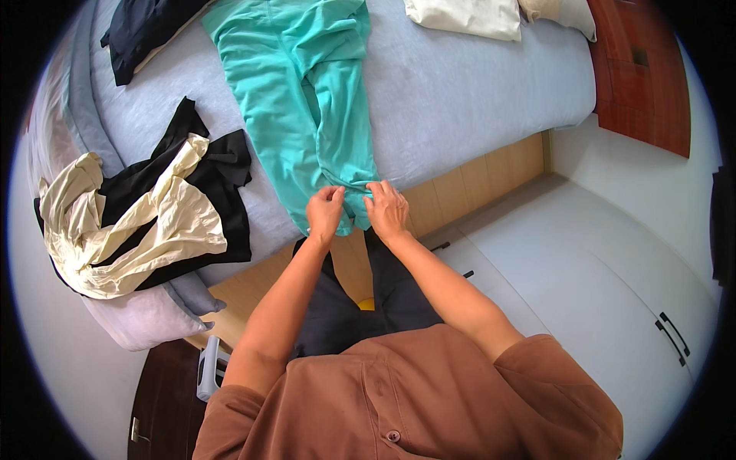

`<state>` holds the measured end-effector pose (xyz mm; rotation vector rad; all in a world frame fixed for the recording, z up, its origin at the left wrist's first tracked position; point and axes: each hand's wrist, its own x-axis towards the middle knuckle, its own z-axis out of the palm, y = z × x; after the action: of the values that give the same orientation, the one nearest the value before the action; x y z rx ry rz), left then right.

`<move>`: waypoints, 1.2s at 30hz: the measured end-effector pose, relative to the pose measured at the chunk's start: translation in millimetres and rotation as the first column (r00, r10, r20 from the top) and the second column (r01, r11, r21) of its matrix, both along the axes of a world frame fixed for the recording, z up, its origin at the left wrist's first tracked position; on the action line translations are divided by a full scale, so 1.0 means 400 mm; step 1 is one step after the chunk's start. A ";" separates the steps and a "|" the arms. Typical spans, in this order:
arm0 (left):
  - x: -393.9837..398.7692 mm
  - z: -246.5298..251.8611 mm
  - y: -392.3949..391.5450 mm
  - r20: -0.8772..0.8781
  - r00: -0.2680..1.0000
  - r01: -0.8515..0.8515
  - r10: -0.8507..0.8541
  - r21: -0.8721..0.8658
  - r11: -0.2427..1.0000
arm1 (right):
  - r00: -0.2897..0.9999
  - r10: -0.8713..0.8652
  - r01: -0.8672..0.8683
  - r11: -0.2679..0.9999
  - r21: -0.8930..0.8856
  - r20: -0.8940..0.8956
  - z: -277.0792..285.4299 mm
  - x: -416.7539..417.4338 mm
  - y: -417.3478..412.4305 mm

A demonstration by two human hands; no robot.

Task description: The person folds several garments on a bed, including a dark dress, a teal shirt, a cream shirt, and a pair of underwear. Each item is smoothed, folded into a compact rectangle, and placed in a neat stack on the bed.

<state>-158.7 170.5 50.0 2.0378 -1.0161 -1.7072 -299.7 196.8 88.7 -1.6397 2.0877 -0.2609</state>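
Teal trousers [276,109] lie lengthwise on the bed in front of me, waist end away and leg ends at the near edge. Creases run across the upper part, and the right leg is bunched near its lower end. My left hand [326,211] pinches the cloth between thumb and fingers close to the hems. A short way to its right, my right hand [388,208] grips the outer side of the right leg, fingers bent over the fabric. The fingertips of both hands are partly hidden.
Left on the bed [425,109] lie a cream garment [190,213] over a black garment [236,230], with a pillow [144,316] below. Dark clothing [144,34] and a folded cream cloth [466,17] lie farther back. White cabinets [575,270] with black handles stand right.
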 end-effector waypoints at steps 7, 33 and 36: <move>-0.020 0.019 -0.021 -0.078 0.990 -0.092 0.116 0.260 0.961 | 0.999 0.045 -0.045 0.999 0.009 -0.002 -0.032 -0.006 0.028; 0.058 0.068 0.057 -0.197 0.956 -0.175 0.217 0.209 0.962 | 0.984 0.014 -0.008 0.999 -0.036 0.175 0.107 0.078 0.128; 0.037 0.079 0.052 -0.108 0.993 -0.034 0.050 0.146 0.989 | 0.931 -0.045 0.013 0.996 0.090 0.363 0.078 0.125 0.163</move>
<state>-144.1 191.3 81.8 2.0076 -0.8306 -1.8984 -249.7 261.8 119.9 -1.3874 1.8145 -0.4433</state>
